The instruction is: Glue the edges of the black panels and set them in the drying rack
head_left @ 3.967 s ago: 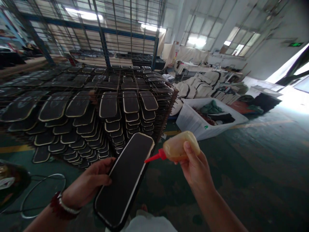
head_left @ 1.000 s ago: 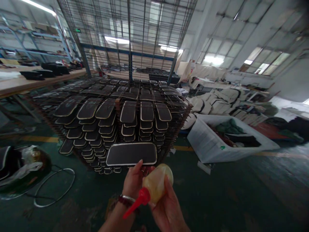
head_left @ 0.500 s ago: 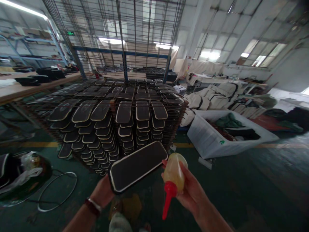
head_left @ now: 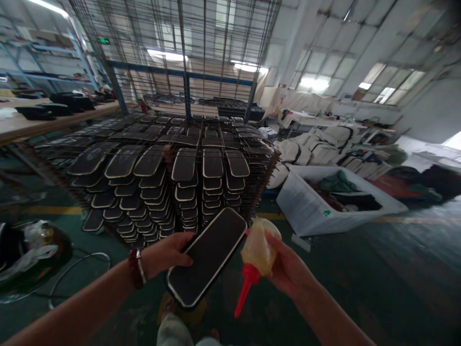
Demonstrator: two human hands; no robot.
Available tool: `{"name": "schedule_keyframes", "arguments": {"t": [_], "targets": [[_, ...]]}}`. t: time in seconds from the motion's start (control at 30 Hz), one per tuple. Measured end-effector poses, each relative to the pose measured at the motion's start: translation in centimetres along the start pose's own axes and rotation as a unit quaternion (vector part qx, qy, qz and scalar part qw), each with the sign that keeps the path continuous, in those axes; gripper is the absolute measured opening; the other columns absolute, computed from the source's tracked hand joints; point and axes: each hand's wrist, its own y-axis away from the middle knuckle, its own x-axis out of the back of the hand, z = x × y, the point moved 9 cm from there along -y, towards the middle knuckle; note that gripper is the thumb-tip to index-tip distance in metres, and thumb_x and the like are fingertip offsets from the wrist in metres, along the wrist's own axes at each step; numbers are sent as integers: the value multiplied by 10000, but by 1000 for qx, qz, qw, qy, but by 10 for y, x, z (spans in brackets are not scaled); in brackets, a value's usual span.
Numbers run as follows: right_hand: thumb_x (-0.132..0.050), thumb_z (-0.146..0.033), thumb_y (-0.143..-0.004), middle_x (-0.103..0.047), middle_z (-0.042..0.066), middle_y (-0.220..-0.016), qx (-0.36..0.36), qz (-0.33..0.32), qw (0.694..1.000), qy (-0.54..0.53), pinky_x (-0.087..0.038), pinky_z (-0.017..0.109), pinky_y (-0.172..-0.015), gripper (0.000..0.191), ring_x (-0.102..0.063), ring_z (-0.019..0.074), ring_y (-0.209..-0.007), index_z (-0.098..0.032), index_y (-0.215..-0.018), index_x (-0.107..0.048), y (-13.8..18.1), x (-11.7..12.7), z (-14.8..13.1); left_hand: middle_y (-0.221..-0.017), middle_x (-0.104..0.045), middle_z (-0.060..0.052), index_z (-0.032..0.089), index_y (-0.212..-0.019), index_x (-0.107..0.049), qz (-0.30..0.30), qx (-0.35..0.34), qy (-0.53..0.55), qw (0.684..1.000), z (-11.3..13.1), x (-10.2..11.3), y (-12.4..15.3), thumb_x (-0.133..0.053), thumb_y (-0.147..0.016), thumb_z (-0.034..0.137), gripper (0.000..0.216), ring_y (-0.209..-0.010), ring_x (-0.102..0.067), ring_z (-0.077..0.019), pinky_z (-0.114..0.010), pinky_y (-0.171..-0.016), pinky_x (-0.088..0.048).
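My left hand [head_left: 169, 254] grips a flat black oblong panel [head_left: 208, 256] with a pale rim, holding it by its left edge and tilted toward me. My right hand [head_left: 288, 271] is wrapped round a yellowish squeeze bottle [head_left: 259, 247] whose red nozzle [head_left: 244, 290] points down and left, just right of the panel. Straight ahead stands a wire rack [head_left: 173, 173] with layers of several similar black panels.
A white bin [head_left: 309, 216] with cloth scraps sits on the green floor at right, pale bags heaped behind it. A dark bowl with plastic [head_left: 32, 254] and a wire ring [head_left: 79, 274] lie at left. A long workbench [head_left: 43, 122] runs along the far left.
The panel has turned from lying crosswise to pointing away from me, and my left hand now grips its left edge. The bottle stays nozzle-down beside it.
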Motion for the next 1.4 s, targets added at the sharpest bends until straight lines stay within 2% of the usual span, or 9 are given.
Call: {"name": "schedule_keyframes", "arguments": {"t": [0.17, 0.27, 0.37, 0.5, 0.63, 0.83, 0.97, 1.17, 1.4], "targets": [[-1022, -390, -642, -715, 171, -1152, 171, 37, 984, 18, -657, 388, -730, 693, -715, 305, -968, -176, -1191, -656, 13, 10, -71, -868, -785, -107, 178, -917, -767, -29, -4, -20, 999, 1, 12, 14, -821, -646, 68, 297, -843, -761, -322, -446, -806, -611], [-989, -427, -693, -725, 147, -1107, 285, 32, 954, 87, -644, 326, -607, 586, -711, 310, -939, -175, -1124, -682, 26, 1, -111, -865, -789, -89, 181, -949, -776, -55, 17, -32, 998, -2, 10, 22, -822, -666, 99, 298, -888, -756, -343, -466, -834, -596], [-946, -447, -749, -722, 136, -1063, 357, 18, 922, 149, -579, 254, -490, 552, -706, 295, -866, -171, -1149, -684, 34, -18, -126, -855, -793, -48, 198, -986, -778, -80, 38, -28, 996, -5, 3, 27, -805, -687, 101, 315, -944, -747, -353, -485, -886, -575], [-891, -450, -811, -712, 136, -1031, 369, -17, 908, 199, -554, 240, -471, 486, -687, 265, -790, -161, -1146, -689, 34, -34, -122, -887, -802, -26, 218, -987, -787, -69, 55, -24, 996, -7, 3, 30, -808, -656, 63, 367, -958, -744, -344, -475, -919, -567], [-873, -400, -838, -707, 128, -1024, 368, -28, 904, 214, -563, 259, -481, 401, -681, 269, -800, -176, -1118, -693, 33, -31, -114, -917, -803, -42, 205, -968, -794, -41, 54, -1, 998, -11, 12, 33, -824, -638, 51, 366, -952, -748, -339, -453, -899, -579], [-921, -423, -773, -679, 97, -914, 365, 35, 916, 161, -559, 234, -468, 501, -679, 275, -821, -138, -1120, -699, 29, -13, -104, -884, -799, -49, 208, -950, -800, -33, 28, 14, 999, -16, 18, 33, -843, -630, 65, 354, -932, -747, -352, -489, -883, -587], [-972, -411, -705, -676, 73, -898, 381, 84, 912, 125, -541, 200, -450, 524, -656, 216, -739, -137, -1061, -702, 27, -3, -100, -879, -801, -50, 219, -949, -796, -20, 33, 51, 998, -21, 16, 32, -843, -617, 52, 375, -904, -754, -347, -489, -865, -593], [-963, -439, -720, -663, 64, -825, 374, 112, 914, 113, -534, 198, -430, 483, -634, 188, -654, -121, -975, -705, 29, 5, -87, -931, -802, -80, 189, -1010, -798, -21, 27, 68, 997, -25, 10, 33, -837, -648, 62, 386, -917, -758, -367, -501, -860, -595], [-964, -464, -714, -663, 56, -846, 373, 133, 913, 100, -542, 199, -457, 505, -648, 193, -697, -130, -986, -701, 31, 11, -76, -938, -809, -93, 181, -983, -801, -26, 27, 90, 995, -28, 3, 30, -848, -625, 54, 383, -907, -765, -373, -468, -826, -613]]}}
